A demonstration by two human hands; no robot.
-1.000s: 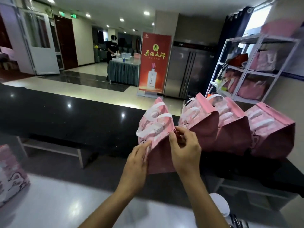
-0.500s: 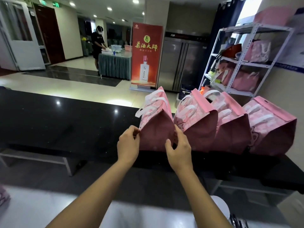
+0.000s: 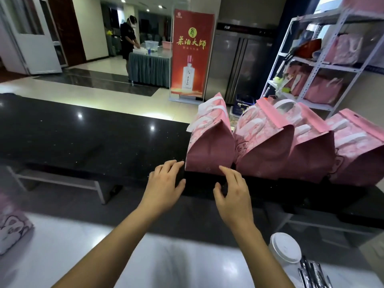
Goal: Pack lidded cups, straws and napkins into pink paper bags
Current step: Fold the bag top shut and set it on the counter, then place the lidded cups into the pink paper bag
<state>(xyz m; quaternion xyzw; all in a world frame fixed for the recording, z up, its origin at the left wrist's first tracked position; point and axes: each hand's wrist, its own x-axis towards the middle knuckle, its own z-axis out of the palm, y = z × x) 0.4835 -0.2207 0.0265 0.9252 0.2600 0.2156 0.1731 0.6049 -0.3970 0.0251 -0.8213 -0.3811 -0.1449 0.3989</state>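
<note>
Our fingers (image 3: 228, 173) are loosely spread and hold nothing. The left hand (image 3: 164, 185) hovers just beside the lower left corner of the nearest pink bag (image 3: 209, 150), and whether its fingertips touch the paper we cannot tell; the right hand (image 3: 233, 194) hangs just below the bag's bottom edge. This bag stands closed on the black bench (image 3: 83, 134), first in a row with three more pink bags (image 3: 268, 150) to its right. Nearer us, a white lidded cup (image 3: 285, 249) stands at the lower right beside some wrapped straws (image 3: 311, 273).
</note>
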